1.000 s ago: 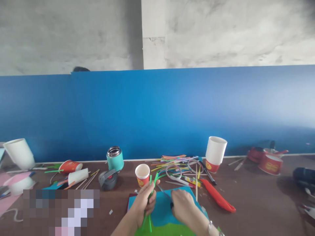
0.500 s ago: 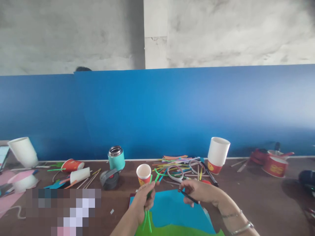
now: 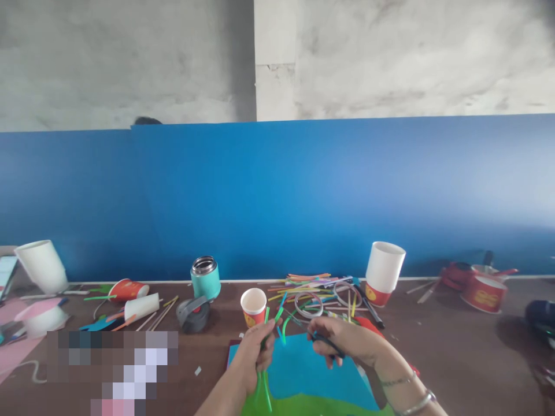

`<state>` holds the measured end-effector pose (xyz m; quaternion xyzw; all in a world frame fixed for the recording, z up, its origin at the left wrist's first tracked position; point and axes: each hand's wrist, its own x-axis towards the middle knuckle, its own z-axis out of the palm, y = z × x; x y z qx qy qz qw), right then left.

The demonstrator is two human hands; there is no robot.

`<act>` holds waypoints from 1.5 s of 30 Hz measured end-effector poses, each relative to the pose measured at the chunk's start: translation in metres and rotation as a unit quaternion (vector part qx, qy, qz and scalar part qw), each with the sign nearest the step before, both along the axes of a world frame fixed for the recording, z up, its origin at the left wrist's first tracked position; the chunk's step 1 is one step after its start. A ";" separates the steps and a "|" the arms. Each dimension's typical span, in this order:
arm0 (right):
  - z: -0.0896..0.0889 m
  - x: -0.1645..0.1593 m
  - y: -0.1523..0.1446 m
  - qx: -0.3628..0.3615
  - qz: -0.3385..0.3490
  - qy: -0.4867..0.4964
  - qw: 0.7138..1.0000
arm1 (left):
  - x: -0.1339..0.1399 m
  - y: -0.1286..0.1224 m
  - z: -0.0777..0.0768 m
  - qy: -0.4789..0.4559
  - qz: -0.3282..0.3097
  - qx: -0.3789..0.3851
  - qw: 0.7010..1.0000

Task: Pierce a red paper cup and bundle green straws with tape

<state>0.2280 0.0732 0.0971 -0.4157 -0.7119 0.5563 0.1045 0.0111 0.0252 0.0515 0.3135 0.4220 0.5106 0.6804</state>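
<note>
From the head view, the left hand [image 3: 255, 351] grasps a few green straws [image 3: 267, 397], its fingers curled round them, with ends sticking out above and below the fist. The right hand [image 3: 333, 341] has its fingers closed on dark-handled scissors [image 3: 328, 344], blades pointing left toward the straws; whether they touch is unclear. Both hands are over a blue sheet [image 3: 318, 372] at the near centre of the table [image 3: 433, 358], with a green sheet [image 3: 299, 406] along its near edge. Beyond the left hand stands a paper cup [image 3: 254, 301]; to its right lies a straw pile [image 3: 303, 283].
</note>
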 end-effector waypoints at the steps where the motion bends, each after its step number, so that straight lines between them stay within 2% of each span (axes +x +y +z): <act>1: 0.000 -0.003 -0.001 0.001 0.005 -0.001 1.000 | 0.001 0.000 0.000 0.014 -0.008 0.005 1.000; 5: 0.002 -0.015 -0.006 0.007 0.023 0.003 1.000 | 0.006 -0.002 0.002 0.045 -0.029 0.010 0.999; 11: 0.003 -0.022 -0.012 0.022 0.010 -0.009 1.000 | 0.008 -0.002 0.005 0.049 -0.032 -0.010 0.998; 16: -0.003 -0.026 -0.012 0.028 0.016 0.003 0.999 | 0.008 -0.002 0.002 0.053 -0.026 -0.018 0.998; 22: -0.002 -0.030 -0.015 0.046 0.027 -0.018 0.998 | 0.007 0.001 -0.002 0.056 -0.023 -0.023 0.998; 33: 0.009 -0.039 -0.026 0.078 -0.017 -0.017 0.997 | 0.003 0.000 0.000 0.041 -0.022 -0.014 0.999; 40: 0.002 -0.031 -0.018 0.094 -0.038 -0.004 0.995 | 0.001 -0.001 0.004 -0.009 -0.033 -0.014 0.999; 43: 0.001 -0.024 -0.011 0.113 -0.068 -0.088 0.987 | 0.000 -0.002 0.006 -0.067 -0.027 -0.015 0.997; 45: 0.001 -0.021 -0.010 0.171 -0.090 -0.190 0.963 | 0.001 -0.001 0.007 -0.111 -0.039 -0.030 0.993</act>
